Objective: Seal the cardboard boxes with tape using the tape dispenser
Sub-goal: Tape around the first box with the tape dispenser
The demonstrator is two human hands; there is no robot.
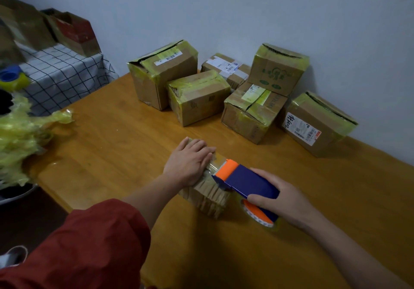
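Hands: left hand [190, 163] flat, pressing small box [208, 195]; right hand [282, 201] wrapped round tape dispenser [244, 181].
Table [134, 154]: taped boxes [197, 97] at 1 o'clock; small box near 6 o'clock.
Risk: light box may slide, wrinkling tape [211, 169]; dispenser could nick left fingers [209, 154].

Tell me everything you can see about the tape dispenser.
The tape dispenser has a dark blue body, seemingly plastic, an orange roller at its front and an orange-cored tape roll underneath. The right hand grips its rear; its front end rests on the small cardboard box, which the left hand holds down.
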